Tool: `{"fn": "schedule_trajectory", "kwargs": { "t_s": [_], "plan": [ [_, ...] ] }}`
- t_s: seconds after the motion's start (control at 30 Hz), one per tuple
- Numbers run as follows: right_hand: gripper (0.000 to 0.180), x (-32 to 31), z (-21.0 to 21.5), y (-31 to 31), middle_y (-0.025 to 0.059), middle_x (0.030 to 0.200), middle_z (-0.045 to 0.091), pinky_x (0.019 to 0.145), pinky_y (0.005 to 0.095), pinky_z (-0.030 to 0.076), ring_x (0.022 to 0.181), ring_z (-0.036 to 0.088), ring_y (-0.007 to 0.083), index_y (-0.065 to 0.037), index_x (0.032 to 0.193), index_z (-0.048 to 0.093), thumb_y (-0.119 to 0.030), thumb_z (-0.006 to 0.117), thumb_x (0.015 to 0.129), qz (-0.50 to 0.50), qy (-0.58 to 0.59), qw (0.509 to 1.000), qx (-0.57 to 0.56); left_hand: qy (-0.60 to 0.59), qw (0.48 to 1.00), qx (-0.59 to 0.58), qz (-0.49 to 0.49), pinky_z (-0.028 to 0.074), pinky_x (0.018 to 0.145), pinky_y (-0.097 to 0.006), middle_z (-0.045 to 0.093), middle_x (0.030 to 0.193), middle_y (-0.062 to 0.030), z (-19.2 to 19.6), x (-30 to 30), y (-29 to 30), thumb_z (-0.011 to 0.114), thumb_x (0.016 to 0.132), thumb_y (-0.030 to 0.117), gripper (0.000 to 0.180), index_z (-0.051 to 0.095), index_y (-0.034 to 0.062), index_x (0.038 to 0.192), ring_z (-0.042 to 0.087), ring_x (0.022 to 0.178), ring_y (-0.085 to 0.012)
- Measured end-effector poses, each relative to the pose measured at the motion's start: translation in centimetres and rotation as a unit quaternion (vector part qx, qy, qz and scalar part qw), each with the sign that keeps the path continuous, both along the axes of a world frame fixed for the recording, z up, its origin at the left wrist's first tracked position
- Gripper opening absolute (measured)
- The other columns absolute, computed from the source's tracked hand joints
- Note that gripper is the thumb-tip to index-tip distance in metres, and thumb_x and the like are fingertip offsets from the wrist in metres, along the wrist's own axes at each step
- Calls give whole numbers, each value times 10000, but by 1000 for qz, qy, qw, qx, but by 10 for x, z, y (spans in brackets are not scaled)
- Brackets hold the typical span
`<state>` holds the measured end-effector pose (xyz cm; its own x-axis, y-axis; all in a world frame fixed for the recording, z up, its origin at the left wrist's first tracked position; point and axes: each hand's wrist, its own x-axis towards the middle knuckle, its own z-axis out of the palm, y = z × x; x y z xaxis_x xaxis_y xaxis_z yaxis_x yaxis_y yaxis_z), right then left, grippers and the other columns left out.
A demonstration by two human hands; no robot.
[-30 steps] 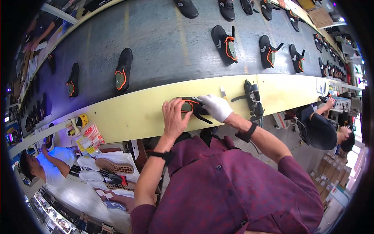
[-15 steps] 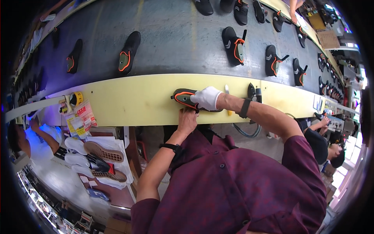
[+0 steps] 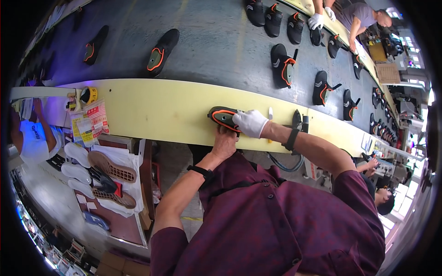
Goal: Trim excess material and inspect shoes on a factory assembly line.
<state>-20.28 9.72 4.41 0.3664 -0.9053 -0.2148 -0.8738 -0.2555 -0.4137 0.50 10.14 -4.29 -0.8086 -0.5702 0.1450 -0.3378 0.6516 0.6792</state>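
Note:
A black shoe (image 3: 214, 113) with an orange-edged collar and a green insole or last showing inside lies over the cream ledge (image 3: 161, 110), near its front edge. From the near side, my bare left hand (image 3: 225, 142) grips the shoe, its fingertips hidden under the edge. My right hand (image 3: 251, 123), in a white glove, closes over the shoe's right part, with fingers at the collar opening. What those gloved fingers pinch there is partly hidden. Just right of the glove lies a slim tool (image 3: 270, 113) with a pale upper end, beside a dark pointed tool (image 3: 297, 119).
Beyond the ledge, a dark conveyor belt (image 3: 202, 55) carries several black shoes. A yellow tape roll (image 3: 91, 95) and printed bags (image 3: 96, 117) sit left. Brown soles (image 3: 110, 166) lie on a lower stand. Co-workers stand at both sides; one gloved hand (image 3: 316, 21) touches a far shoe.
The whole view has shifted and tilted. Both my hands stay on the shoe, which now looks tipped more toward me. A co-worker's gloved hands have come into sight at the far side.

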Motion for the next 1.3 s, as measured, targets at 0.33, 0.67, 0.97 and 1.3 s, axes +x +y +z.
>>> {"fn": "schedule_trajectory", "kwargs": {
  "t_s": [0.33,0.67,0.97,1.3],
  "plan": [
    [229,12,17,-3,169,896,702,708,488,608,824,760,381,-38,1020,625,-154,745,863,6,64,998,26,-21,997,76,-1,459,1007,-552,704,1071,-187,24,-7,-10,701,939,191,215,694,-3,1032,627,1094,-439],
    [132,10,1,1,142,809,690,637,467,585,731,737,365,-39,987,595,-131,660,918,-43,-27,997,-54,68,993,-67,-73,458,1099,-501,622,1395,-118,40,-3,-101,710,903,80,504,618,69,1398,592,1272,-333],
    [186,12,-1,26,166,910,728,747,473,586,890,747,375,-36,1023,626,-55,703,855,-136,-60,987,-57,33,995,11,-98,401,1124,-489,623,1398,-80,65,-13,-94,816,876,175,604,613,177,1445,561,1303,-312],
    [435,24,13,93,176,1192,688,951,478,495,1105,648,390,-38,1256,650,-30,705,825,-277,-70,953,-102,18,998,-56,-32,398,1087,-477,657,1330,-25,44,-25,-80,850,849,366,573,664,195,1364,573,1246,-266]
  ]
}}
